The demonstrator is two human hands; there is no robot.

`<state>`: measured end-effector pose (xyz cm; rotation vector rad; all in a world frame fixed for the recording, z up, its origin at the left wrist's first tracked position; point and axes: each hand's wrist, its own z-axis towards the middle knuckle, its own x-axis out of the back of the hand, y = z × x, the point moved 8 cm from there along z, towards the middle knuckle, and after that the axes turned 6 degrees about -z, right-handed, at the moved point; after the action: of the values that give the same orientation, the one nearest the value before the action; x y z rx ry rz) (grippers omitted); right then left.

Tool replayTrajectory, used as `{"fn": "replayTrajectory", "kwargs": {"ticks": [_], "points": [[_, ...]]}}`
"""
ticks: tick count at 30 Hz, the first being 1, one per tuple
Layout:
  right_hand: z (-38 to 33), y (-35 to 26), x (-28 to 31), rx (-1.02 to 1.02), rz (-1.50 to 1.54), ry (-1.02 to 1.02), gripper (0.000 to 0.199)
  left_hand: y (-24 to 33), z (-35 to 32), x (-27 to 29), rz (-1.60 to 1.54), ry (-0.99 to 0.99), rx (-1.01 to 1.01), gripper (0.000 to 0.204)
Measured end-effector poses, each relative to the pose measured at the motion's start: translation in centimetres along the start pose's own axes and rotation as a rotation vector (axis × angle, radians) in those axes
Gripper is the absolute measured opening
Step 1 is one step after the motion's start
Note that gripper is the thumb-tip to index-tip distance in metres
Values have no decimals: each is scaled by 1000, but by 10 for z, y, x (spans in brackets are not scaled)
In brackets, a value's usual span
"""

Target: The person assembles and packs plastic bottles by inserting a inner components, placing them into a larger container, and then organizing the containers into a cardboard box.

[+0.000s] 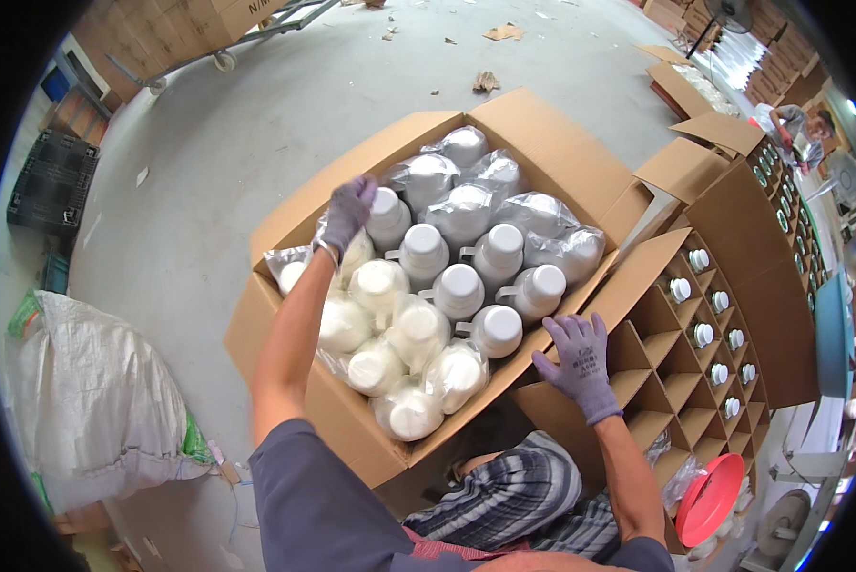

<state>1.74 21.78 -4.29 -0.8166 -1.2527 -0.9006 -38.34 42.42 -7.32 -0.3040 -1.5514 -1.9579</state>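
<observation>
My left hand (350, 212), in a grey-purple glove, is over the left side of a large open cardboard box (342, 467). Its fingers are curled beside a grey lidded jug (387, 217); what they hold is hidden. My right hand (580, 370), gloved alike, lies with fingers spread on the box's right edge. Bare grey jugs with side handles, such as one grey jug (497, 331), stand upright in the middle. Several grey pieces in clear plastic bags (464, 212) sit at the back. Cream-white rounded pieces in clear bags (417, 326) fill the near left.
A divided carton (652, 381) with several white-capped bottles (703, 334) stands right, beside another divided carton (766, 257). There is a red basin (709, 500) lower right, a white sack (104, 391) left, a black crate (51, 181), and a cart (223, 60). Another person (805, 129) is far right.
</observation>
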Motion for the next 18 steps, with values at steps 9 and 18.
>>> {"fn": "replayTrajectory", "kwargs": {"ticks": [9,18], "points": [[33,-13,3,41,32,-159,26,-344,50,-53,730,-302,287,23],[5,0,-32,-54,-104,-181,27,-276,7,-126,955,-339,289,29]]}}
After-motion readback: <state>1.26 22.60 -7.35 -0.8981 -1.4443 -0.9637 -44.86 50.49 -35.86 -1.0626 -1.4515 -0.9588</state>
